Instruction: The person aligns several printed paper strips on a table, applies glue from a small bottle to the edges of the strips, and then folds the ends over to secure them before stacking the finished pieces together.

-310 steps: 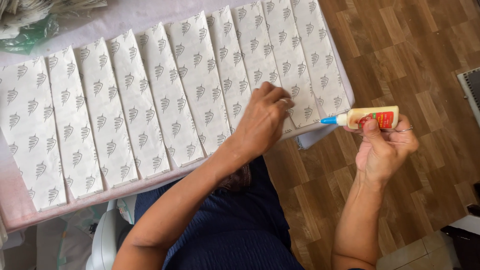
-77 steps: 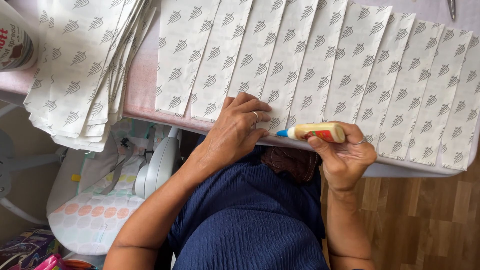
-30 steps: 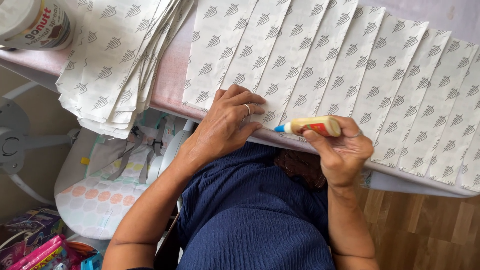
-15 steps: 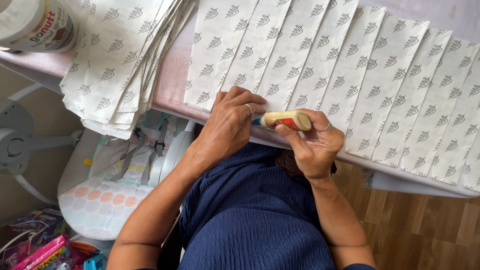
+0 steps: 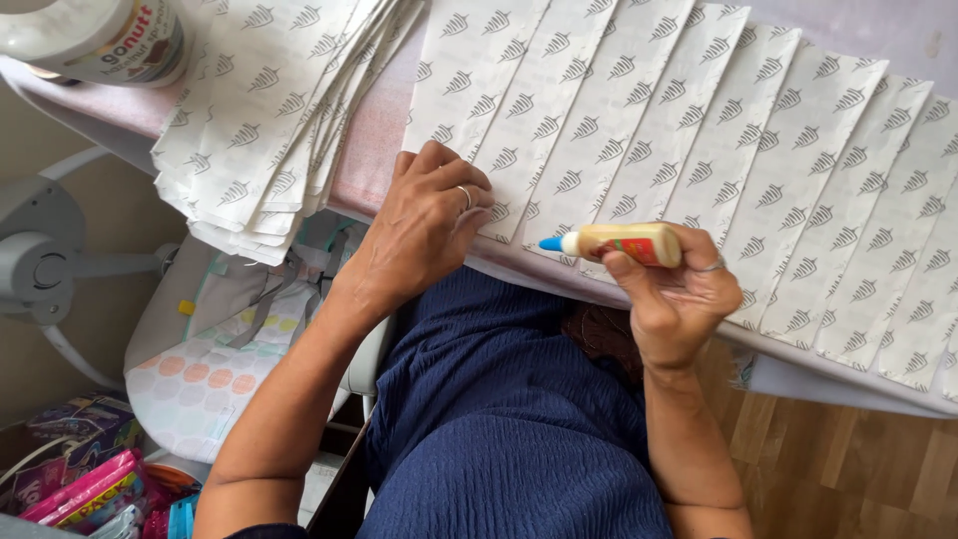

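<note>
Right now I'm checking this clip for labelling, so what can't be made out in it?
Head view only:
- Paper edge under the left hand: covered by the hand.
- Whether the blue-tipped cream glue bottle touches paper: too fine to tell.
- White plastic jar: cut off by the top edge.
- Table's far side: out of frame.

The paper strips (image 5: pixel 639 110) are all showing white with a repeating little grey leaf print, and the loose stack of sheets (image 5: pixel 269 120) is wearing the exact same white-and-grey pattern. The table cover (image 5: pixel 374 140) is peeking through in pale pink. The glue bottle (image 5: pixel 624 243) is looking cream-yellow with a bright blue tip and a red patch on its label. The shirt (image 5: pixel 509 419) is coming across as dark navy with a fine ribbed texture. The padded seat (image 5: pixel 215 369) is showing white with peach and pale green dots. The floor (image 5: pixel 848 469) is reading as warm brown wood grain. The jar (image 5: pixel 100 40) is looking white.
</note>
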